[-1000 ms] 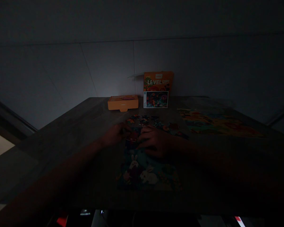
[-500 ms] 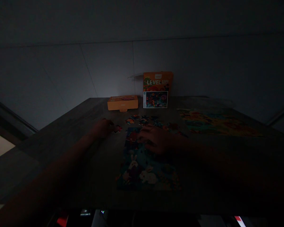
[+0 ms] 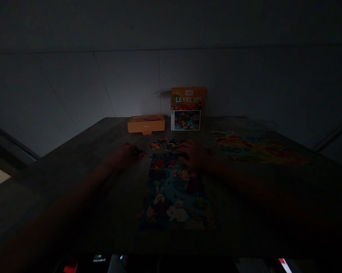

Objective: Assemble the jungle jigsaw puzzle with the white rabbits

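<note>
A partly assembled jigsaw puzzle [image 3: 171, 193] with white rabbits on a blue-green ground lies in front of me. My left hand [image 3: 125, 155] is left of its top edge, fingers curled at a small reddish puzzle piece [image 3: 142, 154]. Over the puzzle's upper right edge, my right hand [image 3: 192, 154] reaches toward loose pieces, its fingers bent downward and apart. It covers some of those pieces, and I make out nothing held in it. More loose puzzle pieces [image 3: 158, 143] lie between the hands, just beyond the puzzle. The picture is very dark.
An orange box [image 3: 146, 124] lies at the back of the table [image 3: 74, 151]. Beside it, an upright "LEVEL UP!" box [image 3: 189, 99] stands behind a picture card [image 3: 185, 120]. Another colourful puzzle [image 3: 259, 148] lies flat on the right. A pale wall rises behind the table.
My right hand has moved off the puzzle's middle, up and to the right toward the loose pieces, uncovering more of the picture. My left hand stays near the same piece. The view has shifted slightly.
</note>
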The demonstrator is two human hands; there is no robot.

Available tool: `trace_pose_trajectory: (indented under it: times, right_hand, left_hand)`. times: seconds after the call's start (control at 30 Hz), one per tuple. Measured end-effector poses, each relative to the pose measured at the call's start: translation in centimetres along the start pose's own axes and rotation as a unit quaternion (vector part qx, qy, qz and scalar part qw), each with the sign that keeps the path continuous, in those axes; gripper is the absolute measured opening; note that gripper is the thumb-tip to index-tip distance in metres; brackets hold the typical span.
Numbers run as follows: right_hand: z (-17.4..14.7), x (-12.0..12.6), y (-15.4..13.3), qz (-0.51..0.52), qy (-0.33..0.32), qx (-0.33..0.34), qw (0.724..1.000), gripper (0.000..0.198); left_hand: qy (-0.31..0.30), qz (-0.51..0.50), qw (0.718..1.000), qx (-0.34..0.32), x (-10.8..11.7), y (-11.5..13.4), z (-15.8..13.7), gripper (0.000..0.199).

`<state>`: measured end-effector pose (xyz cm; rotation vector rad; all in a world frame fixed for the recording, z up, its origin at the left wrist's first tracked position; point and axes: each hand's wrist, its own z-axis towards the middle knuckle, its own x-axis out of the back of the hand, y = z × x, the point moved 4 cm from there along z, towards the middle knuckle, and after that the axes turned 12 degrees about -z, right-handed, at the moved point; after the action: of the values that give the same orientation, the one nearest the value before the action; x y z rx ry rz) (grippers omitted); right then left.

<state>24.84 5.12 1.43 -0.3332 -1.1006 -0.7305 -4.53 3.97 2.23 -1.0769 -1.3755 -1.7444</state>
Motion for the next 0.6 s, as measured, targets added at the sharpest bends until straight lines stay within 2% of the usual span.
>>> trace_pose_trajectory:
  times: [0.07, 0.13, 0.2, 0.3, 0.6]
  right_hand:
    - [0.0, -0.2, -0.3, 0.010, -0.005, 0.018, 1.000, 0.037]
    - [0.0, -0.3, -0.7, 0.013, -0.005, 0.042, 0.999, 0.039]
    - [0.0, -0.3, -1.0, 0.021, -0.008, 0.061, 0.998, 0.039]
    - [0.0, -0.3, -1.2, 0.037, -0.015, 0.067, 0.997, 0.038]
    - [0.1, -0.6, -1.0, 0.069, -0.017, 0.042, 0.997, 0.033]
  left_hand:
    - [0.002, -0.027, 0.995, -0.096, -0.2, 2.1, -0.5, 0.037]
    - [-0.043, -0.063, 0.976, -0.205, -0.8, 4.4, -1.3, 0.029]
    - [-0.099, -0.096, 0.952, -0.273, -1.4, 6.2, -2.0, 0.025]
    - [-0.138, -0.132, 0.936, -0.294, -1.9, 7.4, -2.5, 0.026]
    - [-0.127, -0.141, 0.937, -0.293, -1.9, 7.1, -2.3, 0.024]
